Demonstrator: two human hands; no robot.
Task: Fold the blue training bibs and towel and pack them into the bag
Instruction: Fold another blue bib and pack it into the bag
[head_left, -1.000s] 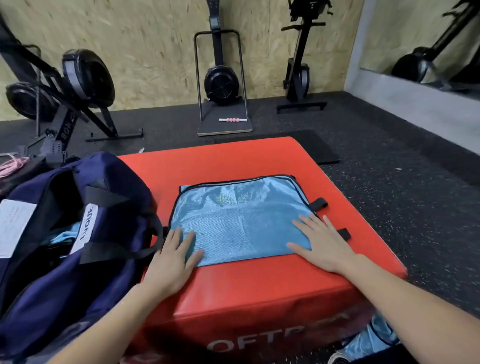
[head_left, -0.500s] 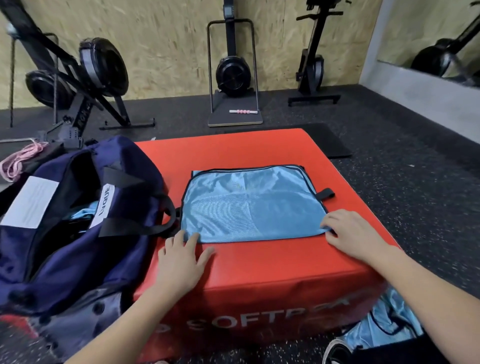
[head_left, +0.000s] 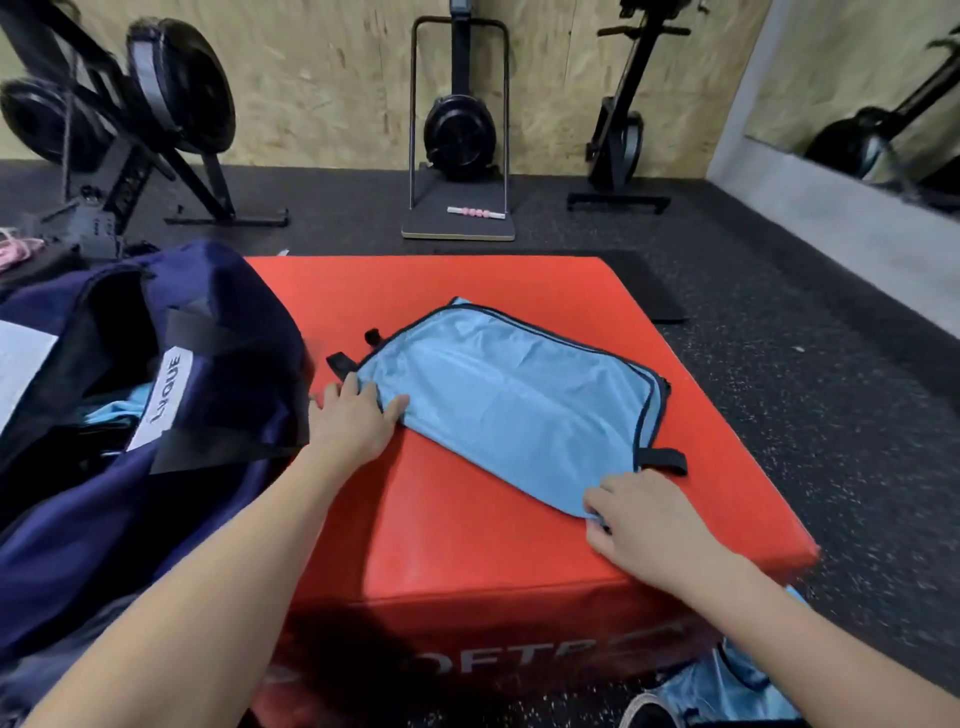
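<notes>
One light blue training bib (head_left: 511, 410) with dark edging lies folded on top of a red padded box (head_left: 467, 535), turned at an angle to the box's edges. Two hands hold it, one at each end. The left hand (head_left: 353, 421) grips the bib's left corner, thumb on top of the fabric and fingers curled over its edge. The right hand (head_left: 641, 525) pinches the near right corner, fingers bent around the cloth. Three short black strap tabs show (two at the bib's left end, one (head_left: 662, 460) at the right, just beyond the right hand). One navy bag (head_left: 156, 415) stands open against the box's left side, with blue fabric (head_left: 132, 402) visible inside it. More blue fabric (head_left: 727, 686) lies on the dark floor below the box's near right corner. Three black exercise machines stand along the wooden wall behind.
</notes>
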